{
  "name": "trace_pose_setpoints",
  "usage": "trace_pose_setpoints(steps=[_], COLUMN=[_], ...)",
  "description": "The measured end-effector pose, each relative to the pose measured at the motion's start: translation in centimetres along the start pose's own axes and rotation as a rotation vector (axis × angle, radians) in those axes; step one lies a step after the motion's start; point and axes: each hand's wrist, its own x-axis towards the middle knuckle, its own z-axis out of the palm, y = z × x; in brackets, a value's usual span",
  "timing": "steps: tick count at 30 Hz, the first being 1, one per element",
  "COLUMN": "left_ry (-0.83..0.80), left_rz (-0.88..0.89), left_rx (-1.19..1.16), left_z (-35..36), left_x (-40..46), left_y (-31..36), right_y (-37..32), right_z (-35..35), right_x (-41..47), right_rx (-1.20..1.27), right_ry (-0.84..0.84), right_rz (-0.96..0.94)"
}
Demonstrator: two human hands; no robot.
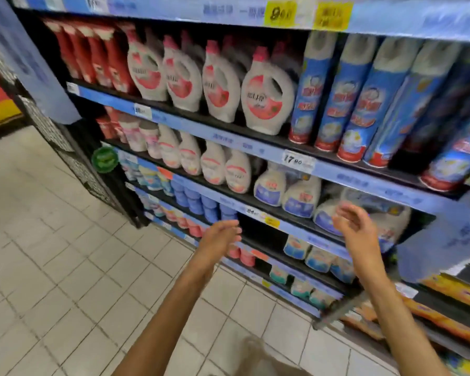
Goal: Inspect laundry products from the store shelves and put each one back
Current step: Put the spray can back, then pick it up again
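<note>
Store shelves hold rows of laundry products. White jugs with pink caps and red labels fill the upper shelf, beside tall blue spray cans. White bottles with blue labels stand on a lower shelf. My left hand reaches forward, fingers relaxed, holding nothing, in front of a gap in a lower shelf. Also empty, my right hand hovers with loosely spread fingers in front of a white and blue bottle; whether it touches the bottle is unclear. The frame is blurred.
Small blue tubs and pink items sit on lower shelves at left. Price tags line the shelf edges, one reading 17.90. Beige tiled floor spreads to the left. Yellow packs lie low at right.
</note>
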Motion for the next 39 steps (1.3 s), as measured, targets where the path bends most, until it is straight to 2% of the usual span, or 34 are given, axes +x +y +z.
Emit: trace_pose_setpoints(steps=[5, 10, 14, 17, 22, 27, 32, 36, 39], left_ry=[-0.174, -0.454, -0.601, -0.653, -0.728, -0.846, -0.998, -0.952, -0.987], left_rz=[0.216, 0.344, 0.387, 0.395, 0.416, 0.477, 0.51, 0.497, 0.391], left_rx=[-0.077, -0.052, 0.05, 0.071, 0.08, 0.144, 0.304, 0.202, 0.163], left_z=[3.6, 8.4, 10.6, 11.4, 11.5, 11.5, 11.8, 10.2, 8.1], left_x=[8.3, 12.4, 13.3, 13.6, 13.7, 13.1, 11.5, 10.9, 11.0], left_y=[9.7, 15.0, 17.0, 17.8, 17.8, 17.0, 14.4, 13.0, 12.5], right_y=[-5.9, -8.7, -10.3, -10.6, -10.7, -11.3, -12.5, -12.8, -13.4], right_z=[-0.1, -1.4, -2.2, -2.5, -1.9, -0.5, 2.6, 4.3, 4.1], right_x=[8.4, 12.3, 14.1, 14.7, 13.1, 9.2, 6.4, 5.7, 6.5], right_rx=[-0.023, -0.125, -0.072, -0.08, -0.069, 0.034, 0.201, 0.244, 0.376], right_ry=[0.428, 0.627, 0.597, 0.544, 0.666, 0.664, 0.548, 0.485, 0.416], right_rz=[-0.284, -0.229, -0.258, -0.301, -0.321, -0.314, -0.237, -0.177, -0.14])
